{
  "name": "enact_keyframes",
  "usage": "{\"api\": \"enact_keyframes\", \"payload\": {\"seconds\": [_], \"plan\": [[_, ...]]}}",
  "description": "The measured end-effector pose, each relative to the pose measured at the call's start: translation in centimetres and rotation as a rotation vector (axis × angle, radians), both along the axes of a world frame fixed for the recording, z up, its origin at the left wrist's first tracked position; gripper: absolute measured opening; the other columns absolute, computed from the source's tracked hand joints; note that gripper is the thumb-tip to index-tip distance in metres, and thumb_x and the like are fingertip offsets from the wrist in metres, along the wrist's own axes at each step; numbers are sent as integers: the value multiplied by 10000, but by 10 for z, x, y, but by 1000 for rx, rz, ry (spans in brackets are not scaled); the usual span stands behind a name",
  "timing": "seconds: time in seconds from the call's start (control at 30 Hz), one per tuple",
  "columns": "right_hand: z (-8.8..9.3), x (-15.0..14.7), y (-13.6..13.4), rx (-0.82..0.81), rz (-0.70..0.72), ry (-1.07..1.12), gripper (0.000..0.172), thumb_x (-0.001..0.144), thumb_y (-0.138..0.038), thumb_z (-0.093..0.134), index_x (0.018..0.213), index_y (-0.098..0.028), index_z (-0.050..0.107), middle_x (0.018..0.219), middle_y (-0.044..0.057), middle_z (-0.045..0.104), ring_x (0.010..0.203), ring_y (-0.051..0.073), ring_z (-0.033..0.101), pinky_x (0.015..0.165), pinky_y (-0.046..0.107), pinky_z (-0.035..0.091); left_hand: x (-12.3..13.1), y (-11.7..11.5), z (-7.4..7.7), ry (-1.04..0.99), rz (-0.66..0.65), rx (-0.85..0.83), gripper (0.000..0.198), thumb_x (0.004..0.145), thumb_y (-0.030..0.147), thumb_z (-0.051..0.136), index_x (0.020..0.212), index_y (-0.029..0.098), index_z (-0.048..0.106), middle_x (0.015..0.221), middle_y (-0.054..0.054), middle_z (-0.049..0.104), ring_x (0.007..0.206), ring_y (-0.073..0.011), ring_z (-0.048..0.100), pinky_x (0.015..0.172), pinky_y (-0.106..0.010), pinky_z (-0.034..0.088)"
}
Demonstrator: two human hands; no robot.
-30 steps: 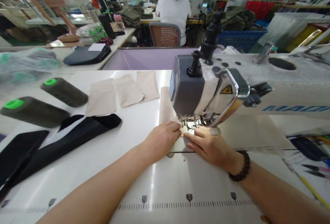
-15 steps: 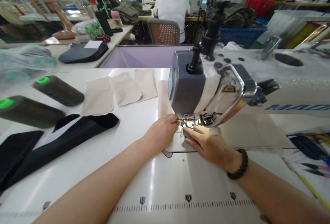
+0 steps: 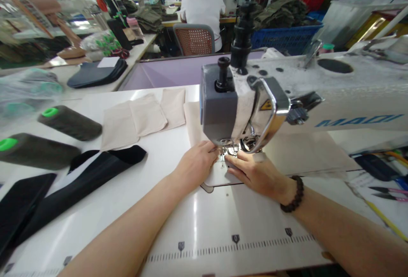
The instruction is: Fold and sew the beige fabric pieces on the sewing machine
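Shifting leftward in my head view since the earlier frame is the grey-and-white metal sewing machine head [image 3: 219,105]; the bare left hand [image 3: 198,161] and bare right hand [image 3: 257,173] are staying beside its lower end, the left one bunching its fingers narrowly, the right one lying nearly flat; I am failing to tell whether either is gripping anything; the plain, smooth, pale-beige cloth piece [image 3: 192,125] is lying flat left of the machine head, running back from the left hand.
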State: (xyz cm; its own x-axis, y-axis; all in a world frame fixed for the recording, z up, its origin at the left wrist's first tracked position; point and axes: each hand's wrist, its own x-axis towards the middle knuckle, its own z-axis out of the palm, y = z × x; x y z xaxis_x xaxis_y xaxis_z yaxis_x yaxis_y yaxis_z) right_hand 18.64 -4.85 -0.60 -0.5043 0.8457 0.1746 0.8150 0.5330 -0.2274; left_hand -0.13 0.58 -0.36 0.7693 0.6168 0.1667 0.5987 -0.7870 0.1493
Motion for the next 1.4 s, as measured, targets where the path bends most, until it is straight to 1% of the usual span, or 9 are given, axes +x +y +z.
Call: {"api": "enact_keyframes", "payload": {"seconds": [0.17, 0.3, 0.4, 0.57, 0.87, 1.0, 1.2, 1.33, 1.4], "plan": [[-3, 2, 1, 10, 22, 4, 258, 881, -276, 483, 1090, -161, 581, 843, 86, 598, 756, 180, 548, 666, 271, 414, 4, -13, 8, 103, 5, 20, 144, 858, 160, 472, 816, 133, 608, 821, -68, 551, 811, -217, 514, 692, -330, 468], [-8, 4, 2, 41, 18, 8, 281, 891, -304, 462, 1107, -166, 578, 817, 83, 600, 729, 171, 540, 636, 256, 406, 8, -21, 16, 127, 47, -33, 207, 850, 288, 515, 886, 108, 611, 879, -96, 551, 864, -247, 506, 725, -362, 472], [-9, 4, 1, 46, 20, 8, 274, 893, -291, 453, 1105, -175, 582, 789, 74, 600, 707, 164, 534, 619, 247, 395, 9, -21, 20, 111, 21, -48, 269, 851, 336, 511, 909, 91, 607, 900, -106, 557, 898, -256, 500, 768, -375, 463], [-9, 5, 2, 18, 33, 13, 295, 898, -283, 434, 1132, -166, 569, 779, 80, 599, 729, 176, 532, 639, 256, 398, 9, -20, 20, 95, -42, -33, 275, 873, 319, 475, 905, 80, 608, 892, -112, 560, 938, -254, 490, 792, -377, 455], [-7, 6, 1, 14, 56, 78, 301, 917, -310, 391, 1056, -156, 609, 727, 66, 573, 679, 166, 504, 623, 265, 372, 9, -31, 19, 92, 26, -172, 447, 819, 484, 505, 987, 76, 580, 993, -133, 501, 961, -254, 484, 841, -372, 447], [-7, 7, 1, -5, 69, 89, 303, 920, -315, 385, 1029, -157, 618, 701, 58, 555, 667, 164, 490, 616, 264, 364, 11, -32, 18, 94, 41, -238, 441, 814, 472, 518, 1007, 78, 566, 1019, -133, 485, 940, -245, 490, 836, -370, 446], [-5, 9, 0, 2, 69, 114, 320, 924, -314, 369, 980, -145, 634, 699, 60, 551, 683, 165, 496, 619, 268, 361, 12, -32, 21, 100, 14, -216, 443, 797, 449, 560, 999, 55, 574, 981, -144, 500, 919, -239, 481, 816, -344, 441], [2, 10, -4, 57, 265, 116, 375, 947, -314, 315, 888, -146, 645, 645, 31, 536, 623, 144, 479, 575, 268, 334, 9, -37, 21, 232, -181, -141, 190, 839, 275, 545, 768, 113, 614, 758, -78, 539, 845, -219, 492, 765, -332, 432], [5, 9, -7, 83, 365, 101, 388, 952, -308, 308, 861, -143, 647, 621, 22, 527, 590, 142, 458, 549, 277, 316, 7, -41, 21, 291, -259, -125, 197, 844, 156, 509, 668, 133, 596, 694, -64, 532, 817, -208, 492, 736, -317, 425]]}}
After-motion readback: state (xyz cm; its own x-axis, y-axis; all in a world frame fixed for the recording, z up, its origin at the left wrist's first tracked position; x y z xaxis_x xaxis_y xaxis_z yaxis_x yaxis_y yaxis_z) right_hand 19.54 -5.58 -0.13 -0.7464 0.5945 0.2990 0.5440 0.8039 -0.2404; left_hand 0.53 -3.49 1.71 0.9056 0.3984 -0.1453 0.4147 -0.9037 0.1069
